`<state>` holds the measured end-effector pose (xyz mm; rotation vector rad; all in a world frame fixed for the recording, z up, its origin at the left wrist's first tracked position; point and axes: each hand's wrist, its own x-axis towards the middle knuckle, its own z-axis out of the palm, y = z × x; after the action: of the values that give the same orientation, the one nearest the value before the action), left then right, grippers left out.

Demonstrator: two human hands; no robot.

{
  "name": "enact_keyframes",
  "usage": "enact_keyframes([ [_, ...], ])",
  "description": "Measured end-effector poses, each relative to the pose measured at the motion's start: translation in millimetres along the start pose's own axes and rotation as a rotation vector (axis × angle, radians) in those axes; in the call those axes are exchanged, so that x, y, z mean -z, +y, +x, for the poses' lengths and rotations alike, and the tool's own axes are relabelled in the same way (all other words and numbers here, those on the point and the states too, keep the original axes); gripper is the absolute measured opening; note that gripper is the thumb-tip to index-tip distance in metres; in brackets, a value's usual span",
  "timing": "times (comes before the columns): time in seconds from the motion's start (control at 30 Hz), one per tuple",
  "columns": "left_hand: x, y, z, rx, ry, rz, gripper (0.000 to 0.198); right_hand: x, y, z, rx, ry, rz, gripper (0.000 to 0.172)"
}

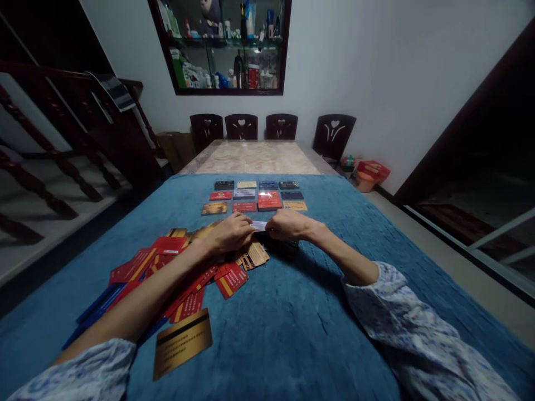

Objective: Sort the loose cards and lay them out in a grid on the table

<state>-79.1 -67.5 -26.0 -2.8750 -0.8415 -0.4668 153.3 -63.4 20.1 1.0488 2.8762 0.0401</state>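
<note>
You sit in a home dining room: a long marble-topped table [254, 159] half under a blue plush cloth [292, 334], four dark carved wooden chairs [241, 127], a dark-framed wall cabinet of bottles [229, 92], a dark wooden stair railing [62, 139]

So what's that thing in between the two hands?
In the head view, a pale card bridges the gap. The left hand and the right hand each pinch one end of it, above the blue cloth.
</note>
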Motion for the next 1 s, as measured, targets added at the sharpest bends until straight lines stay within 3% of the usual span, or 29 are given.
enact_keyframes([
  [0.17, -3.3, 0.0, 1.1, -0.077, 0.064, 0.055, 0.034, -0.4, 0.1, -0.5, 0.008, 0.038, -0.027, 0.029],
  [0.4, -5.2, 1.1, 2.3, -0.188, 0.169, 0.079, 0.034, -1.7, 6.0, -0.6, 0.086, 0.057, 0.135, 0.021],
  [0.73, -8.5, -4.8, 0.4, -0.107, 0.209, -0.068, 0.018, -1.5, 4.6, 0.5, 0.163, 0.138, 0.293, 0.026],
  [0.9, 4.0, 2.9, -3.4, -0.012, 0.138, -0.174, 0.013, -3.5, 8.1, 0.0, 0.165, 0.164, 0.352, 0.022],
  [1.0, 10.6, 6.7, -5.3, 0.026, 0.170, -0.189, 0.015, -2.4, 8.0, -0.8, 0.179, 0.162, 0.366, 0.023],
])
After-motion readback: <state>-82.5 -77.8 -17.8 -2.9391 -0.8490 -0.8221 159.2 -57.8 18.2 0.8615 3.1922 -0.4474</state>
